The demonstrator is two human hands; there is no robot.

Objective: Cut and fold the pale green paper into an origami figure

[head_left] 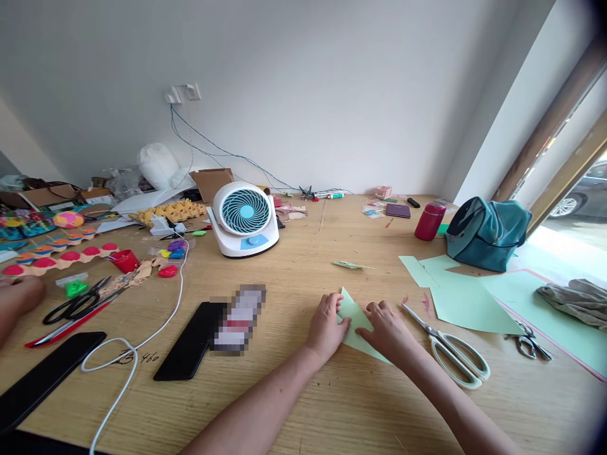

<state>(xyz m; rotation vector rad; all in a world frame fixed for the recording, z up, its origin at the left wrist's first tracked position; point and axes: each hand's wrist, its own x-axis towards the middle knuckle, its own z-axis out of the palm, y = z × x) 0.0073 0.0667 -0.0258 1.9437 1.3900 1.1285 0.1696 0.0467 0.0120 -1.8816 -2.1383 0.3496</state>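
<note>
A folded piece of light green paper (356, 320) lies on the wooden table in front of me, pointed at its far end. My left hand (327, 328) grips its left edge, with curled fingers near the tip and the thumb on the paper. On the other side my right hand (387, 327) has bent fingers and thumb closed on the right edge. To the right of that hand lie large white-handled scissors (455, 357). Beyond both hands a small folded green paper piece (351, 265) rests on the table.
Green sheets (469, 300), small scissors (528, 344) and a teal bag (488, 234) are at right. A fan (244, 218) stands behind. Leftward are a black phone (183, 344), a white cable (135, 349), black scissors (78, 300) and another person's hand (21, 300).
</note>
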